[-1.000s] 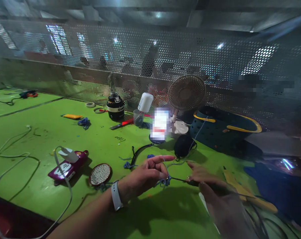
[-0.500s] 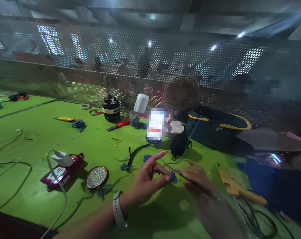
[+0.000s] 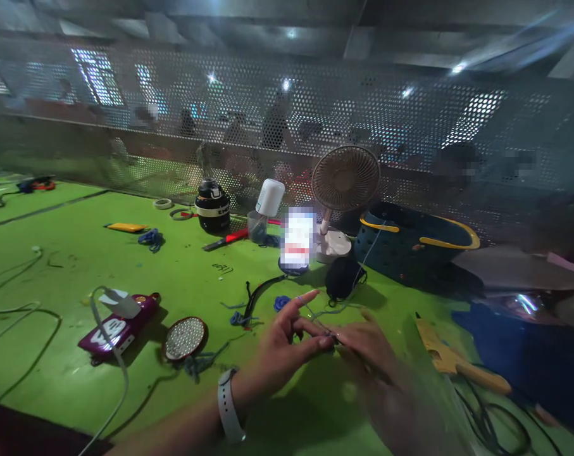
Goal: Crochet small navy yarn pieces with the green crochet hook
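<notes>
My left hand (image 3: 280, 348), wearing a white watch strap (image 3: 228, 405), pinches a small blue crochet piece (image 3: 330, 348) between thumb and fingertips. Its index finger points forward, with blue-grey yarn (image 3: 322, 313) running over it toward the basket. Close against it, my right hand (image 3: 374, 351) is closed around a thin crochet hook, mostly hidden by the fingers; its tip meets the piece. Just beyond my left hand lies a small blue crocheted rosette (image 3: 281, 303). Another blue yarn scrap (image 3: 238, 318) rests to its left by a black strap.
A lit phone (image 3: 299, 239), a fan (image 3: 346, 178), a dark round bundle (image 3: 342, 278) and a yellow-handled basket (image 3: 410, 256) stand ahead. To the right lies a yellow glue gun (image 3: 441, 351) with its cable. Leftward are a studded round case (image 3: 185, 339) and a purple device (image 3: 139, 310).
My right hand has shifted slightly left and turned, bringing its fingers against the left fingertips. The crochet piece is now more covered. My left hand keeps its hold.
</notes>
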The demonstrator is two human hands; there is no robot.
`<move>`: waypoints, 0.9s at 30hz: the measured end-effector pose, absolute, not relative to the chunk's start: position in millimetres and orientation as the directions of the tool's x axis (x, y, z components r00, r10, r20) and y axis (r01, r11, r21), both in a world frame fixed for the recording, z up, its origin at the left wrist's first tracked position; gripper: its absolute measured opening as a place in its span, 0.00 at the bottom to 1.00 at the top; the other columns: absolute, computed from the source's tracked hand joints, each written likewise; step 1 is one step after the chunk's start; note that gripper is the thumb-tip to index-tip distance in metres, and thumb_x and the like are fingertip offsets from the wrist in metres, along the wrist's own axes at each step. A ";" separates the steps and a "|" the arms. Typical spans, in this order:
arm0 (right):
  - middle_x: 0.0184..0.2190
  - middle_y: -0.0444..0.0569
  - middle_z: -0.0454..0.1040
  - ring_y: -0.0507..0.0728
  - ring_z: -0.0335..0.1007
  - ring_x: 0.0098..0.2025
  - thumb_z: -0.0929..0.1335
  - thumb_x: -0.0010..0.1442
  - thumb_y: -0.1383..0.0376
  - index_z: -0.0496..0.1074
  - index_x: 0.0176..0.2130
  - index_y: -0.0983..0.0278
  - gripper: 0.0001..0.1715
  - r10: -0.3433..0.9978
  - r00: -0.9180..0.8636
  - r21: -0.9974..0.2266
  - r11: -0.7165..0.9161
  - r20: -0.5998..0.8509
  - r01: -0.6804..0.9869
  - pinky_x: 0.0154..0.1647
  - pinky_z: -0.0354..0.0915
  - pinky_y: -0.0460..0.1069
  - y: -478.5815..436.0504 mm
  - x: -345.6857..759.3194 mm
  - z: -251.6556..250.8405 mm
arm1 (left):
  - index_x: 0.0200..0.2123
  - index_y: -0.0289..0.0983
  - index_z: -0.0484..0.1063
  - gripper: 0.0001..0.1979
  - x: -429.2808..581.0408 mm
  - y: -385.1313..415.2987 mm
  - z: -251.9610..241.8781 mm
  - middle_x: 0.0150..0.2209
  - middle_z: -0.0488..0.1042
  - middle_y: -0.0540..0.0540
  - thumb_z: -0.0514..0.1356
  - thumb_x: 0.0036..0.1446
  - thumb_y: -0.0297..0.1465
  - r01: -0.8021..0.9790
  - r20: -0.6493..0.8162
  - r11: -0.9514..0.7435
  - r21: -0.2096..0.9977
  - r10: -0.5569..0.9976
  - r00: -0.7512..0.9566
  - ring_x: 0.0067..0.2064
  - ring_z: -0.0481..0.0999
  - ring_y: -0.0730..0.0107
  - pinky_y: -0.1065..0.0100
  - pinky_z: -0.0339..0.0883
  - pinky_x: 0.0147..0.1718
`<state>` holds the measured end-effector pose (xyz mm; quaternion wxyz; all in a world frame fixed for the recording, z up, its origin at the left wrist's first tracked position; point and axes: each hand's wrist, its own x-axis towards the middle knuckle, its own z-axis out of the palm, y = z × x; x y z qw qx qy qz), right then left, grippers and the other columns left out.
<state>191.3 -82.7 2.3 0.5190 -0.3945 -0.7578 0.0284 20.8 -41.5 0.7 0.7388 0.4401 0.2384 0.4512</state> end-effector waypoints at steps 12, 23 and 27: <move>0.39 0.50 0.82 0.56 0.77 0.42 0.67 0.64 0.68 0.75 0.44 0.62 0.08 0.390 -0.364 -0.051 0.738 0.846 0.672 0.65 0.55 0.62 -85.0 200.9 14.5 | 0.55 0.32 0.69 0.33 16.1 -29.5 -10.6 0.27 0.76 0.51 0.73 0.45 0.23 -0.525 -0.006 0.547 0.653 0.696 0.718 0.30 0.75 0.78 0.73 0.64 0.36; 0.33 0.44 0.83 0.58 0.79 0.31 0.71 0.60 0.62 0.80 0.37 0.55 0.05 0.728 -0.118 -0.653 0.665 0.675 0.363 0.63 0.60 0.66 -80.4 222.6 23.1 | 0.55 0.31 0.72 0.31 5.3 -15.6 -10.1 0.26 0.75 0.51 0.72 0.45 0.22 -0.493 0.020 0.545 0.678 0.656 0.754 0.27 0.73 0.79 0.75 0.64 0.33; 0.31 0.47 0.83 0.60 0.80 0.35 0.74 0.56 0.59 0.80 0.32 0.58 0.05 0.937 0.090 -0.942 0.334 0.337 0.041 0.53 0.69 0.63 -75.5 222.9 5.1 | 0.52 0.32 0.74 0.29 5.4 -19.9 -4.2 0.27 0.75 0.51 0.74 0.44 0.27 -0.454 0.017 0.501 0.737 0.658 0.753 0.28 0.73 0.79 0.75 0.65 0.33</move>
